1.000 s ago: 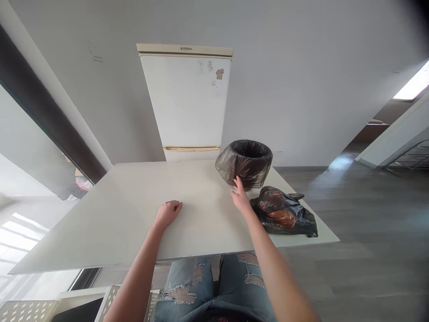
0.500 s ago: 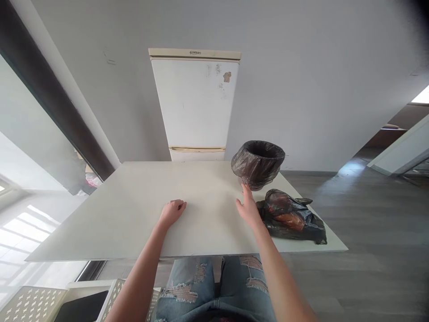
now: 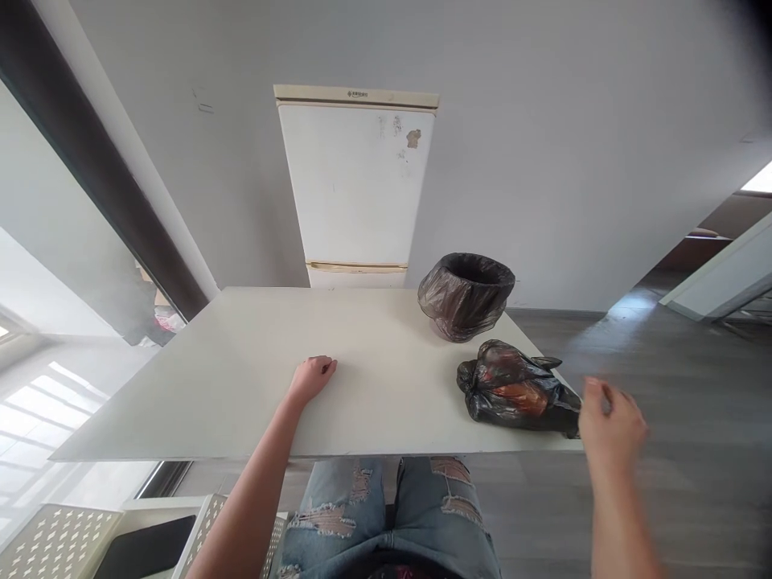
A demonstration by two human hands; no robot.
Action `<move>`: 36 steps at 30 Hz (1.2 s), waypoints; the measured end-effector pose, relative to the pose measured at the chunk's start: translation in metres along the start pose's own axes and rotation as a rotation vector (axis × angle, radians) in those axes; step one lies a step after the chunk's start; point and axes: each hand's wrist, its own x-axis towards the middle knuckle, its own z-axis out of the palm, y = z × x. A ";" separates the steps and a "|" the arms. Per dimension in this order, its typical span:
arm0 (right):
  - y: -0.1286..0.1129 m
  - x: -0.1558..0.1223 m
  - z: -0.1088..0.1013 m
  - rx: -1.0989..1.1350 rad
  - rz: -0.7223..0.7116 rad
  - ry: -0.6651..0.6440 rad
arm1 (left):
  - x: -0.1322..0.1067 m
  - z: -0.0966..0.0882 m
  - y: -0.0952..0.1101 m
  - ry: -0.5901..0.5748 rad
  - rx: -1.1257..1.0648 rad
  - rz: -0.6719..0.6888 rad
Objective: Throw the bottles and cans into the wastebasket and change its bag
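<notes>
Hand (R) [image 3: 613, 422] moved from lined bin [image 3: 467, 301] to R of blk bag [image 3: 512, 394]

The left hand [image 3: 312, 378], curled fist-like, rests on a smooth white tabletop [image 3: 374, 342]; the blurred right hand [image 3: 612, 422] is just beside a knotted, translucent black plastic bag [image 3: 512, 390]; behind that stands a round container draped in dark plastic [image 3: 464, 299].
</notes>
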 end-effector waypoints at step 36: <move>-0.208 -0.099 0.179 1.030 0.320 -1.222 | 0.007 -0.009 -0.027 0.186 -0.867 0.025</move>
